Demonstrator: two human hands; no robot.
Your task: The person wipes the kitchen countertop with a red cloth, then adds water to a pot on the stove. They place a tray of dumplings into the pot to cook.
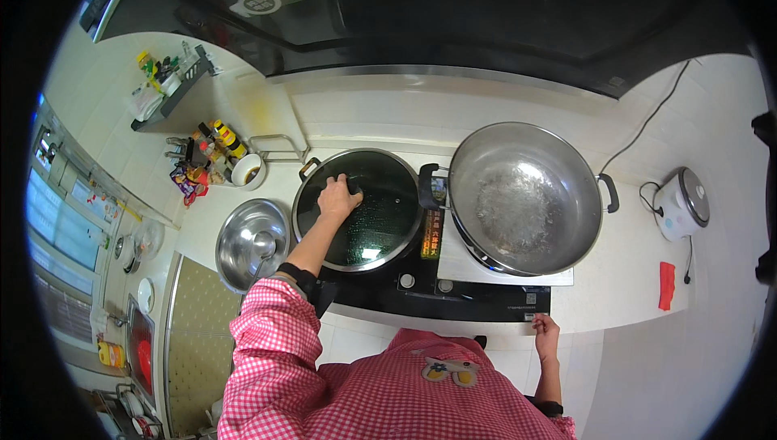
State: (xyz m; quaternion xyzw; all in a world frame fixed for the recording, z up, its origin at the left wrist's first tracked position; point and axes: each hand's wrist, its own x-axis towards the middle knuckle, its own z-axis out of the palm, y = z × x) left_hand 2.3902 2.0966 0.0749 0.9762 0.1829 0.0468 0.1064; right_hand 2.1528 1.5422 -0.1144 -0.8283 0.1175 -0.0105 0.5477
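My left hand point(337, 197) reaches over the left burner and grips the knob of a round glass lid point(376, 215) with a metal rim. The lid sits over a wide pan whose black side handle point(309, 168) shows at the upper left; water droplets cover part of the glass. To the right stands a large two-handled steel pot point(516, 197), uncovered, with a little clear liquid or wet sheen at its bottom. My right hand point(546, 327) is at the front edge of the black gas stove point(437, 300), near its right corner, with fingers curled; whether they are closed is unclear.
A steel basin point(234, 258) with a ladle point(263, 246) inside stands left of the lidded pan. Behind it are a white bowl point(247, 171) of dark sauce and several seasoning bottles point(227, 139). A rice cooker point(680, 206) and red cloth point(666, 285) are at the right.
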